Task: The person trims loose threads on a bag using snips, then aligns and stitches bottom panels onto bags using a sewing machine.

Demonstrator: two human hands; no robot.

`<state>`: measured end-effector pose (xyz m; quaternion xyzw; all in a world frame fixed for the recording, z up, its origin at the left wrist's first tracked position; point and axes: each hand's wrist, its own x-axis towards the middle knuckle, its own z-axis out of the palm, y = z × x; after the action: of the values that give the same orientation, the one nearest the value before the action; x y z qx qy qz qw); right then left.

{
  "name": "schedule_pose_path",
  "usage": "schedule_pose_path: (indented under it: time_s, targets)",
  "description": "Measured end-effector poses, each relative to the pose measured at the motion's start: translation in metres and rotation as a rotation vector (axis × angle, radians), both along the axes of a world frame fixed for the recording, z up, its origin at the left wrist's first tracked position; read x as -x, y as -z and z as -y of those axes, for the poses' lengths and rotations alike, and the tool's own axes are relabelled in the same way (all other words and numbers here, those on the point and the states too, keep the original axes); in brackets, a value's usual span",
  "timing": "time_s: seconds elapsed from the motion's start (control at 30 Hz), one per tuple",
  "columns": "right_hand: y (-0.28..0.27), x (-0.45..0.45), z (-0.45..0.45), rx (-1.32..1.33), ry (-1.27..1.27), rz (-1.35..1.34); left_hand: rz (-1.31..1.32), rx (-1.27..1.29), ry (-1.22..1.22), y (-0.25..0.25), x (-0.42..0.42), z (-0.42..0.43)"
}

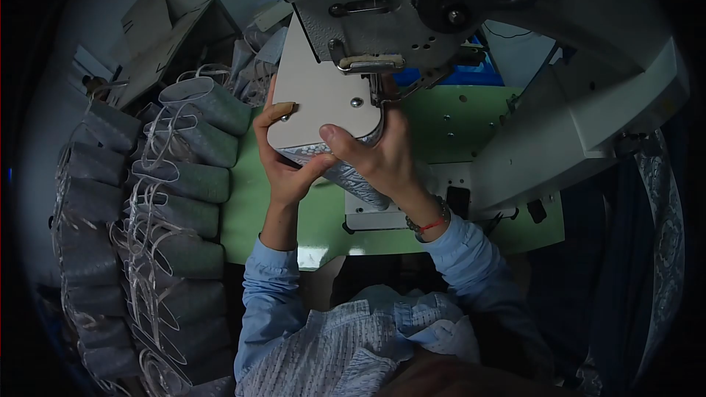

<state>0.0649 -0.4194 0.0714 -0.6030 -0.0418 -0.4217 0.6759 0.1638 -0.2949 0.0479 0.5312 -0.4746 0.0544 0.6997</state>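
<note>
Nearby, grey bags, overhanging sewing machine, green table; left hand, right hand, both grasping patterned fabric

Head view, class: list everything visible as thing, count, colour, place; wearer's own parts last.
Machine: one, grey, top and right
Plate: one, white, between hands
Fabric: one, silver, below plate
Table: one, green, centre
Bags: over ten, grey, left
Cardboard: several, brown, upper left
Item: count unclear, blue, behind machine
Strip: one, grey, far right
Bracelet: one, red, dark, right wrist
Wrap: one, tan, left finger
Top: one, white, bottom
Sleeves: two, light blue, lower centre
Left hand: one, plate's left
Right hand: one, plate's right
</note>
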Motion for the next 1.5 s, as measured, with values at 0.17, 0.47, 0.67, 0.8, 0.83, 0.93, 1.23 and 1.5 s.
schedule_pose_path:
  time_s: [0.17,0.47,0.67,0.8,0.83,0.93,1.23,1.5]
  targets:
    - [-0.006,0.000,0.004,0.007,-0.057,-0.022,-0.003,0.010,0.006,0.002,-0.003,0.002]
    - [-0.002,-0.006,0.010,0.037,-0.054,-0.032,-0.045,0.049,-0.023,-0.001,0.001,0.010]
    - [-0.008,-0.003,0.016,0.067,-0.114,-0.075,-0.055,0.070,-0.100,0.005,0.010,0.009]
    - [-0.009,0.000,0.024,0.113,-0.148,-0.141,0.064,-0.026,-0.249,0.011,0.019,0.001]
    - [-0.005,0.000,0.027,0.174,-0.127,-0.137,0.062,-0.027,-0.250,0.010,0.026,0.002]
    - [-0.006,0.000,0.028,0.218,-0.123,-0.106,-0.061,0.051,-0.242,0.008,0.047,0.006]
    - [-0.022,0.015,0.035,0.113,-0.295,-0.247,0.080,-0.075,-0.502,0.015,0.096,0.000]
    - [-0.013,0.014,0.063,0.249,-0.497,-0.282,0.447,-0.445,-0.642,-0.015,0.135,-0.034]
